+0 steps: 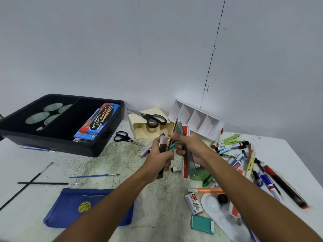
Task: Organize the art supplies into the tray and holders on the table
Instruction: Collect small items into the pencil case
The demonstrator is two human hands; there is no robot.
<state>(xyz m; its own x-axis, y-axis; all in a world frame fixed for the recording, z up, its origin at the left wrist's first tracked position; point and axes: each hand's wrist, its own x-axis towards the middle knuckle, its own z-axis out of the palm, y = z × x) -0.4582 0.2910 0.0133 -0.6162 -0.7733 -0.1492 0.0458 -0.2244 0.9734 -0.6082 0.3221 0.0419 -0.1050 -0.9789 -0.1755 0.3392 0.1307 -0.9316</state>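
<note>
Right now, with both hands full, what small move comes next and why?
Probably carry the right hand, gripping rulers and a striped pencil, to the empty white divided holder just behind it; the left hand holds more sticks.

The tray (108,144) is black plastic with a dull sheen; the divided holder (195,117) is smooth white plastic. The scissors (148,117) have bright metal blades and matt black handles. The pouch (73,206) looks like blue cloth — soft, unshiny — on a worn, speckled table (122,163).
</note>
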